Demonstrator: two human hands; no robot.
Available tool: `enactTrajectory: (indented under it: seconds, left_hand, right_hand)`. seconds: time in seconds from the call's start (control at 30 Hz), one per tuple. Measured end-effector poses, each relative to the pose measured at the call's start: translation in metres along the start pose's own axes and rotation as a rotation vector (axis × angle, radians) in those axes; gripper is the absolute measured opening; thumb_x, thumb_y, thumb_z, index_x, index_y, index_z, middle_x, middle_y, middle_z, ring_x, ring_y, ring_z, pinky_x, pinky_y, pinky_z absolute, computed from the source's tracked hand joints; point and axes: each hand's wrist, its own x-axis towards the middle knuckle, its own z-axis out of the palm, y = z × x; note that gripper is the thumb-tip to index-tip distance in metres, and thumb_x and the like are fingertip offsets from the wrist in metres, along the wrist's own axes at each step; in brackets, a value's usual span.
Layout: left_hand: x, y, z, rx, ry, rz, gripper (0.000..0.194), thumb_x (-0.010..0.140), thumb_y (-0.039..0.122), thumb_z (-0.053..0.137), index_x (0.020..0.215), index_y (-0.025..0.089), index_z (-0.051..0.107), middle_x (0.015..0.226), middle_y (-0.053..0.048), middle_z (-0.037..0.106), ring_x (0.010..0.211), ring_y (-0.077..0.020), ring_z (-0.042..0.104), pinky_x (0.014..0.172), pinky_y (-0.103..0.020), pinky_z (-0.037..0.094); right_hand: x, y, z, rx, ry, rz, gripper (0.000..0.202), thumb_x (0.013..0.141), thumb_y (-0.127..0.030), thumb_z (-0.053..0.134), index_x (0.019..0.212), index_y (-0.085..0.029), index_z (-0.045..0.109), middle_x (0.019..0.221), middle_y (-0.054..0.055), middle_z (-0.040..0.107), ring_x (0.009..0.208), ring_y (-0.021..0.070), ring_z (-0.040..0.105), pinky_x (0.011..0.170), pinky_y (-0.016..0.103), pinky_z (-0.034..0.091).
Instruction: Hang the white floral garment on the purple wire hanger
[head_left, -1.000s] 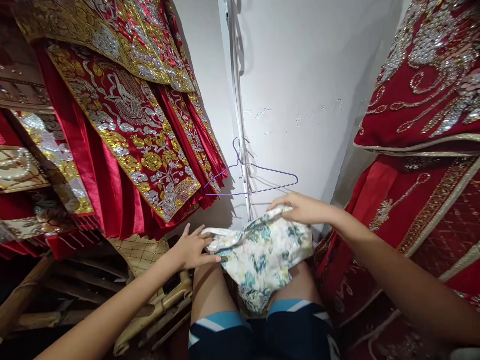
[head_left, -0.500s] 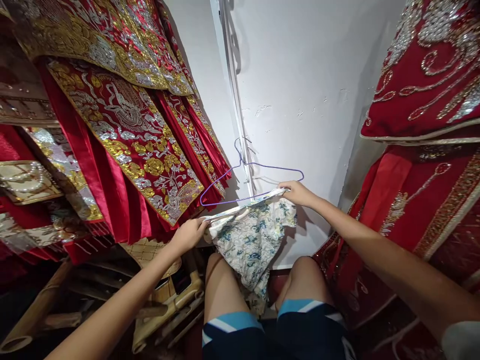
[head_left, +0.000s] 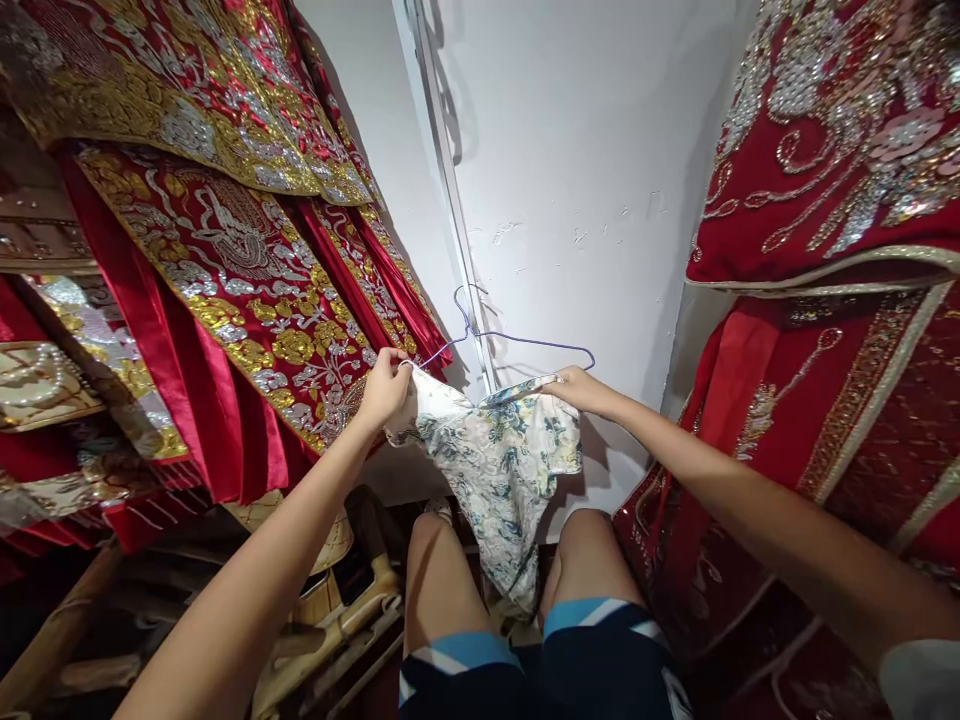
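A white garment with a blue and yellow floral print [head_left: 502, 480] hangs stretched between my hands, above my knees. My left hand [head_left: 386, 390] is closed on its upper left edge, close to the left end of the hanger. At the upper right edge, my right hand [head_left: 577, 390] pinches the cloth. Behind the garment's top hangs a thin purple wire hanger [head_left: 525, 340], its hook up by a narrow white pole. The hanger's lower bar and left end are hidden by the garment and my left hand.
A red costume with gold and silver embroidery [head_left: 247, 250] hangs at the left. On the right is a red beaded garment [head_left: 810, 230]. A white wall [head_left: 570, 150] stands ahead, with a white pole [head_left: 442, 140] along it. Bamboo furniture [head_left: 337, 640] is at lower left.
My left hand has risen with its corner of the garment to the hanger's left end, covering the lower bar. My right hand keeps its grip at the other edge. The view has shifted slightly.
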Motion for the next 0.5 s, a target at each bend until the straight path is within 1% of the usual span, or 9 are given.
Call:
enactTrajectory:
  seconds: [0.07, 0.1, 0.13, 0.17, 0.23, 0.27, 0.3, 0.4, 0.5]
  left_hand:
    - [0.005, 0.002, 0.001, -0.114, 0.012, -0.049, 0.027, 0.082, 0.03, 0.054, 0.107, 0.019, 0.054, 0.076, -0.001, 0.058, 0.066, -0.0169, 0.053, 0.061, -0.026, 0.039]
    - [0.005, 0.001, 0.001, -0.168, 0.009, -0.069, 0.028, 0.08, 0.03, 0.056, 0.105, 0.019, 0.055, 0.075, 0.0, 0.057, 0.064, -0.016, 0.052, 0.059, -0.025, 0.037]
    - [0.005, 0.0, 0.0, -0.218, -0.006, -0.087, 0.024, 0.079, 0.029, 0.058, 0.1, 0.018, 0.058, 0.073, 0.0, 0.056, 0.062, -0.0151, 0.05, 0.057, -0.025, 0.036]
    - [0.004, -0.001, -0.002, -0.262, -0.03, -0.099, 0.019, 0.077, 0.029, 0.059, 0.092, 0.017, 0.059, 0.071, 0.0, 0.054, 0.061, -0.0141, 0.048, 0.056, -0.024, 0.035]
    - [0.004, -0.003, -0.004, -0.328, -0.093, -0.116, 0.012, 0.075, 0.028, 0.06, 0.076, 0.016, 0.058, 0.065, 0.001, 0.052, 0.059, -0.0123, 0.045, 0.055, -0.024, 0.032]
    - [0.004, -0.003, -0.005, -0.352, -0.126, -0.125, 0.013, 0.074, 0.029, 0.061, 0.071, 0.016, 0.057, 0.063, 0.001, 0.051, 0.057, -0.0118, 0.044, 0.054, -0.023, 0.032]
    - [0.005, -0.004, -0.006, -0.371, -0.153, -0.14, 0.015, 0.073, 0.03, 0.062, 0.069, 0.016, 0.057, 0.062, 0.001, 0.051, 0.056, -0.0116, 0.044, 0.054, -0.023, 0.032]
    - [0.009, -0.005, -0.007, -0.436, -0.229, -0.2, 0.016, 0.07, 0.03, 0.064, 0.07, 0.015, 0.06, 0.06, -0.001, 0.055, 0.054, -0.0125, 0.047, 0.052, -0.023, 0.034]
    - [0.012, -0.009, -0.006, -0.515, -0.307, -0.258, 0.021, 0.066, 0.032, 0.066, 0.077, 0.014, 0.063, 0.062, -0.002, 0.059, 0.053, -0.0137, 0.052, 0.051, -0.023, 0.038]
  right_hand:
    - [-0.006, 0.0, -0.006, -0.066, 0.038, -0.1, 0.021, 0.073, -0.033, 0.06, 0.08, -0.015, 0.07, 0.063, 0.0, 0.059, 0.06, 0.0149, 0.05, 0.059, 0.026, 0.038]
    - [-0.009, 0.001, -0.01, -0.11, 0.091, -0.149, 0.03, 0.071, -0.028, 0.061, 0.096, -0.014, 0.073, 0.065, 0.0, 0.061, 0.062, 0.0154, 0.052, 0.062, 0.026, 0.04]
    - [-0.011, 0.002, -0.015, -0.15, 0.161, -0.187, 0.046, 0.069, -0.024, 0.061, 0.113, -0.014, 0.07, 0.066, -0.001, 0.062, 0.063, 0.0159, 0.053, 0.064, 0.027, 0.042]
    - [-0.011, 0.003, -0.02, -0.183, 0.242, -0.212, 0.063, 0.067, -0.021, 0.062, 0.129, -0.014, 0.062, 0.067, -0.002, 0.062, 0.063, 0.0163, 0.054, 0.066, 0.027, 0.043]
    - [-0.008, 0.007, -0.03, -0.226, 0.369, -0.23, 0.086, 0.065, -0.017, 0.062, 0.148, -0.013, 0.043, 0.069, -0.002, 0.064, 0.064, 0.0174, 0.057, 0.068, 0.028, 0.045]
    - [-0.005, 0.01, -0.034, -0.245, 0.391, -0.212, 0.089, 0.065, -0.017, 0.063, 0.151, -0.011, 0.038, 0.071, -0.001, 0.065, 0.066, 0.0182, 0.058, 0.069, 0.028, 0.046]
    - [0.0, 0.012, -0.038, -0.267, 0.382, -0.175, 0.088, 0.066, -0.019, 0.064, 0.15, -0.009, 0.04, 0.073, 0.001, 0.066, 0.068, 0.0191, 0.059, 0.069, 0.029, 0.046]
    - [0.015, 0.019, -0.044, -0.318, 0.269, -0.06, 0.073, 0.069, -0.025, 0.065, 0.139, -0.005, 0.055, 0.079, 0.006, 0.068, 0.073, 0.0211, 0.061, 0.072, 0.03, 0.047]
    - [0.022, 0.025, -0.044, -0.32, 0.233, -0.046, 0.059, 0.07, -0.027, 0.065, 0.126, -0.007, 0.066, 0.092, 0.01, 0.071, 0.083, 0.0233, 0.063, 0.079, 0.031, 0.048]
